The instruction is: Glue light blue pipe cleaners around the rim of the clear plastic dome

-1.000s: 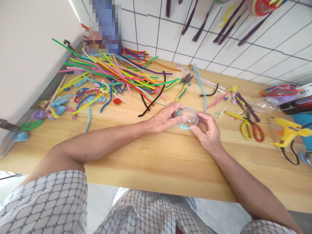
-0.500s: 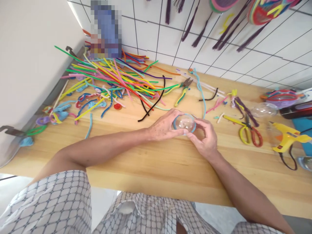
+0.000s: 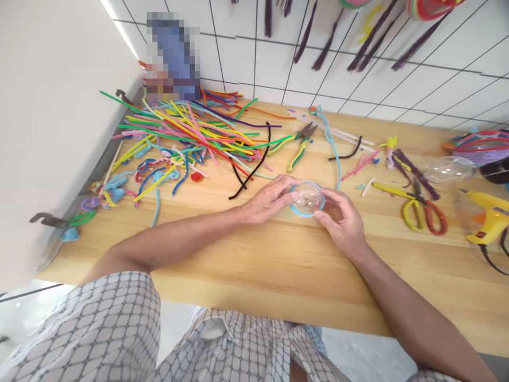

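Between my two hands is a clear plastic dome (image 3: 308, 197) with a light blue pipe cleaner around its rim. My left hand (image 3: 272, 199) grips its left side, the thumb lying on the clear surface. On the right side, my right hand (image 3: 342, 218) curls its fingers and thumb around the blue edge. A long light blue pipe cleaner (image 3: 333, 146) lies on the table just behind the dome. Green-and-yellow pliers (image 3: 302, 144) rest beyond my left hand, their jaws pointing to the back. The fingers under the dome are partly hidden.
A heap of coloured pipe cleaners (image 3: 191, 127) covers the back left of the wooden table (image 3: 254, 265). To the right lie scissors (image 3: 422, 209), a yellow glue gun (image 3: 491, 217) and another clear plastic piece (image 3: 449, 168). Purple tassels (image 3: 360, 48) hang before the tiled wall.
My left thumb has moved from the dome's near rim up onto its clear surface, and the dome's tilt differs slightly. The whole view has shifted a little.
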Action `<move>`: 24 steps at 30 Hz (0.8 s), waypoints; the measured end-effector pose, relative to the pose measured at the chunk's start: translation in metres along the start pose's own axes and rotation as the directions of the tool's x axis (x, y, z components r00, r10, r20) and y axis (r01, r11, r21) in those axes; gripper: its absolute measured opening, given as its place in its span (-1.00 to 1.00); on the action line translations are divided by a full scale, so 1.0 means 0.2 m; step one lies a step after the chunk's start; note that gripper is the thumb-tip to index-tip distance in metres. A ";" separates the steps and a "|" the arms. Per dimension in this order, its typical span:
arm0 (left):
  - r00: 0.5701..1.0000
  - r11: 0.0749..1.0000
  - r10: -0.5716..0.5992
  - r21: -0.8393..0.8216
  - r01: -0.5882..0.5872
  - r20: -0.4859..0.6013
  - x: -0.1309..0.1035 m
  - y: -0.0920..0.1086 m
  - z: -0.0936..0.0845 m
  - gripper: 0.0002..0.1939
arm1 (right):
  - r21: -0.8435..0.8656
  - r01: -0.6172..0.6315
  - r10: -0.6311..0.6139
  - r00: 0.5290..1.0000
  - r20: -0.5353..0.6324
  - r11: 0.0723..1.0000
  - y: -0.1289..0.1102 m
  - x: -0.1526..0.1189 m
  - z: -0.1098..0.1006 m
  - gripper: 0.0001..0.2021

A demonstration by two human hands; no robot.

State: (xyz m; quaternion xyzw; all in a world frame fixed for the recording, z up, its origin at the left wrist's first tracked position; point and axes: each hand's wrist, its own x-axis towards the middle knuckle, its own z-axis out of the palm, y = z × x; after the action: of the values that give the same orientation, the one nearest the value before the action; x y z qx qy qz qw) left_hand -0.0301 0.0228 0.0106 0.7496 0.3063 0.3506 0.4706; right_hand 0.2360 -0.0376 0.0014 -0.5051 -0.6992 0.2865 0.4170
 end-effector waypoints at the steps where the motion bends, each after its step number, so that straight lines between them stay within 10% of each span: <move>1: 1.000 1.000 -0.006 0.013 0.007 -0.008 0.00 0.00 0.01 -0.39 | -0.015 0.012 -0.012 1.000 -0.007 1.000 0.00 0.00 0.00 -0.49; 5: 0.994 0.997 0.053 0.062 -0.048 -0.096 -0.01 0.01 0.06 -0.15 | -0.132 0.121 -0.127 0.991 -0.043 0.984 -0.01 0.00 0.02 -0.48; 12: 0.999 0.995 -0.004 0.096 0.007 -0.040 -0.03 0.03 0.01 -0.37 | -0.149 0.212 -0.220 0.975 -0.039 0.966 -0.03 0.01 0.03 -0.50; 24: 0.997 0.997 0.077 -0.001 -0.077 -0.028 -0.02 0.04 -0.04 -0.53 | 0.083 -0.114 0.110 0.992 0.060 0.990 0.01 -0.02 0.00 -0.49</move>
State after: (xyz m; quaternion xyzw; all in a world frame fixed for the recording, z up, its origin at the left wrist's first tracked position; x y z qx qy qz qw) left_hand -0.0381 0.0210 0.0204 0.7553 0.2832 0.3794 0.4531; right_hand 0.2368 -0.0402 -0.0007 -0.5170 -0.6680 0.3533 0.4022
